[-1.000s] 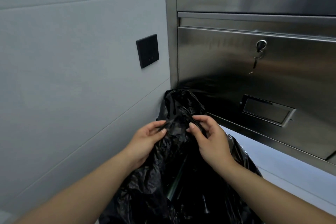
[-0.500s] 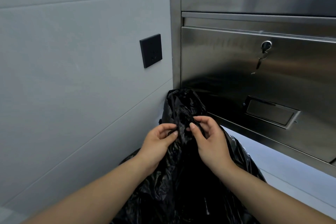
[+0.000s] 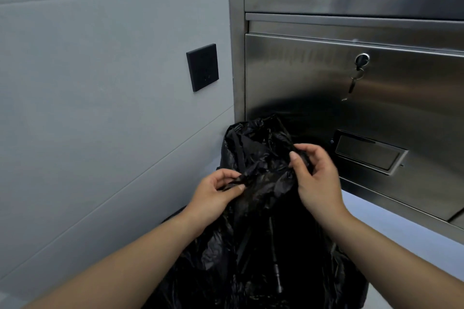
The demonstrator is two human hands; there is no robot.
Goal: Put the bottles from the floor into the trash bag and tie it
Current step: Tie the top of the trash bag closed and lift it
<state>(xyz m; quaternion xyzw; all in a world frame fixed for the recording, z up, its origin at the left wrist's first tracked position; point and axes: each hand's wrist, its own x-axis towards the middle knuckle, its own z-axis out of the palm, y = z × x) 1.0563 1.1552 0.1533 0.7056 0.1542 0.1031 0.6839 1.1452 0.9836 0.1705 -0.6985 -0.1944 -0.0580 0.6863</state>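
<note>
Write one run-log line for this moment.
phase: tying | left hand: pinches trash bag | right hand: pinches trash bag | knot: unclear

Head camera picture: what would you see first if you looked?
First, the crumpled black plastic trash bag at bottom middle, its top pinched by the left hand and the right hand. Behind it on the right stands a shiny stainless steel cabinet with keys hanging from its lock; a square black wall plate sits on the left.

One camera, on my head. Faces forward and down, near corner: wall at 10 o'clock, steel cabinet at 2, trash bag at 6.
</note>
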